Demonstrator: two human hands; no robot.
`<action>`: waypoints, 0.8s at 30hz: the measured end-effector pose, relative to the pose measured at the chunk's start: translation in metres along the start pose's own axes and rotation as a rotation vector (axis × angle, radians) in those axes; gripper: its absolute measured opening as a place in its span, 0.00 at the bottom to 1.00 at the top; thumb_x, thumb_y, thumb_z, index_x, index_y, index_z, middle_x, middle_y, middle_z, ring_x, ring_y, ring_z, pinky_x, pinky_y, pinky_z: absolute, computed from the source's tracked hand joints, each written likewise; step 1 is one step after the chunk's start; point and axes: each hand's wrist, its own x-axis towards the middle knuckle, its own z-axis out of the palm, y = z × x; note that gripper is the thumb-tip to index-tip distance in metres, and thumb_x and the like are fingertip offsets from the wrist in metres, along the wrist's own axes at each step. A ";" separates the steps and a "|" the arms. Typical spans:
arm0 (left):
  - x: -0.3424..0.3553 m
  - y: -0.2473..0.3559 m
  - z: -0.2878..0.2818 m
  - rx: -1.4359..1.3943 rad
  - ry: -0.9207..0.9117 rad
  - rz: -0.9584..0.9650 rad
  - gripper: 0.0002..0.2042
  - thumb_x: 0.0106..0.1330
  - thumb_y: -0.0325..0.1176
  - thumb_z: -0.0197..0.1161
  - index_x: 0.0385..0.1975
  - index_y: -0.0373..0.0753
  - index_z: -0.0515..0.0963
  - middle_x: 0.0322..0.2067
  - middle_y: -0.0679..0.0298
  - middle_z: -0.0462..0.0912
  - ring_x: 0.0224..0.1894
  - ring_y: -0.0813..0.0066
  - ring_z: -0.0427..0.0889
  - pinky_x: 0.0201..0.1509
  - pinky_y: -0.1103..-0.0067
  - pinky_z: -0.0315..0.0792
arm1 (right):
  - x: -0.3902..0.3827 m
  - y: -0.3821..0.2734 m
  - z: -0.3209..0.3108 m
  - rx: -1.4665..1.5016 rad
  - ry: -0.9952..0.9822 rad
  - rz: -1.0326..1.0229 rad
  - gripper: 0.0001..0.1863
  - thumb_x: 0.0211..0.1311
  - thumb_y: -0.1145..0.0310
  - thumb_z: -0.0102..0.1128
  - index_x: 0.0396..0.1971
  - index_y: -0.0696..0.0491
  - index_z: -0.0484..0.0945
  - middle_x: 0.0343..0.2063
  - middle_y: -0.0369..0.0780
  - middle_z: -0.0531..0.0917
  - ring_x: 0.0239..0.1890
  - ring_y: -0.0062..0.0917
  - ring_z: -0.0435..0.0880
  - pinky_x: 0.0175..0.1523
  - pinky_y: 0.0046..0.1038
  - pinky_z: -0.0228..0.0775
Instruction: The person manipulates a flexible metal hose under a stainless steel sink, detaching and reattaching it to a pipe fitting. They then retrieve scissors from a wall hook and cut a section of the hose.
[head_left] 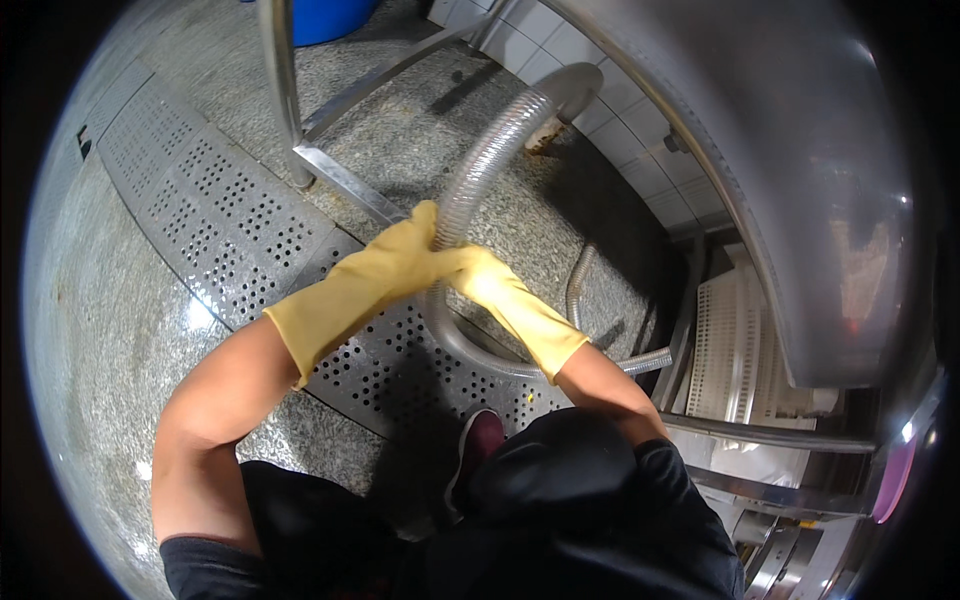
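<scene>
A clear, ribbed flexible hose (488, 150) hangs in a curve from the underside of the steel basin (780, 130). Both my hands wear long yellow rubber gloves and meet around its middle. My left hand (405, 250) is closed on the hose from the left side, with a thumb or finger pointing up along it. From the right, my right hand (466, 264) wraps the hose just below; its fingers are partly hidden. Under my hands the hose bends to the right, passes behind my right forearm, and a ribbed end appears beyond it.
A perforated metal drain cover (230, 200) crosses the wet, speckled floor (390, 120). Steel frame legs (282, 90) stand ahead, with a blue tub (330, 18) behind. White crates (735, 340) sit under the basin at right. My dark red shoe (482, 440) is below.
</scene>
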 end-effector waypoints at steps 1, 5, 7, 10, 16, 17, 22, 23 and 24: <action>0.005 -0.008 0.001 -0.087 -0.001 0.013 0.37 0.69 0.51 0.74 0.68 0.31 0.67 0.58 0.48 0.84 0.64 0.57 0.81 0.72 0.64 0.70 | 0.005 0.012 0.001 -0.090 0.025 -0.073 0.27 0.69 0.64 0.68 0.67 0.53 0.78 0.57 0.52 0.86 0.61 0.41 0.85 0.67 0.38 0.75; 0.008 -0.017 -0.007 -0.240 0.007 0.007 0.39 0.68 0.51 0.75 0.68 0.28 0.68 0.59 0.46 0.83 0.64 0.57 0.80 0.73 0.65 0.70 | -0.007 -0.002 0.000 -0.261 0.083 -0.023 0.30 0.68 0.62 0.68 0.69 0.48 0.76 0.58 0.52 0.86 0.62 0.44 0.85 0.67 0.39 0.76; 0.013 -0.029 -0.011 -0.292 0.042 0.066 0.37 0.67 0.51 0.76 0.66 0.30 0.71 0.57 0.48 0.84 0.61 0.59 0.82 0.70 0.66 0.72 | -0.004 -0.001 0.002 -0.311 0.092 -0.028 0.32 0.68 0.59 0.68 0.71 0.47 0.74 0.58 0.53 0.85 0.63 0.47 0.84 0.68 0.40 0.75; 0.023 -0.029 -0.019 -0.200 0.140 -0.019 0.27 0.70 0.43 0.74 0.61 0.35 0.75 0.50 0.61 0.85 0.56 0.70 0.80 0.67 0.67 0.71 | -0.009 -0.003 0.000 -0.296 0.085 -0.025 0.35 0.68 0.58 0.70 0.73 0.48 0.72 0.61 0.52 0.84 0.63 0.42 0.84 0.68 0.38 0.74; 0.001 -0.013 -0.020 -0.293 0.073 -0.027 0.24 0.68 0.42 0.76 0.58 0.38 0.76 0.45 0.67 0.84 0.51 0.76 0.79 0.62 0.73 0.71 | -0.007 0.008 -0.010 -0.095 -0.005 -0.122 0.36 0.67 0.59 0.70 0.73 0.54 0.71 0.65 0.52 0.81 0.67 0.44 0.80 0.72 0.40 0.71; -0.001 -0.013 -0.019 -0.320 0.048 -0.028 0.25 0.68 0.43 0.76 0.58 0.39 0.76 0.45 0.67 0.84 0.51 0.76 0.79 0.62 0.73 0.70 | -0.001 0.015 -0.012 -0.034 -0.032 -0.167 0.36 0.68 0.59 0.70 0.73 0.55 0.71 0.66 0.52 0.80 0.68 0.44 0.80 0.73 0.40 0.71; -0.038 0.027 -0.009 -0.300 -0.025 -0.039 0.33 0.67 0.46 0.77 0.68 0.40 0.71 0.54 0.62 0.84 0.59 0.68 0.79 0.70 0.66 0.68 | 0.009 -0.020 -0.056 1.027 -0.055 -0.513 0.33 0.79 0.53 0.61 0.73 0.57 0.68 0.63 0.49 0.81 0.67 0.37 0.78 0.72 0.46 0.72; -0.041 0.040 -0.003 -0.283 -0.052 -0.066 0.33 0.67 0.43 0.76 0.68 0.37 0.70 0.53 0.62 0.84 0.58 0.69 0.79 0.70 0.67 0.68 | 0.005 -0.033 -0.062 0.954 -0.088 -0.572 0.31 0.79 0.53 0.62 0.71 0.57 0.69 0.59 0.46 0.83 0.61 0.35 0.82 0.68 0.44 0.76; -0.040 0.047 0.001 -0.267 -0.080 -0.093 0.33 0.68 0.40 0.76 0.68 0.35 0.68 0.53 0.61 0.84 0.58 0.70 0.79 0.70 0.68 0.69 | -0.002 -0.046 -0.060 0.953 -0.036 -0.540 0.30 0.79 0.53 0.62 0.70 0.57 0.70 0.57 0.46 0.84 0.59 0.35 0.83 0.67 0.43 0.76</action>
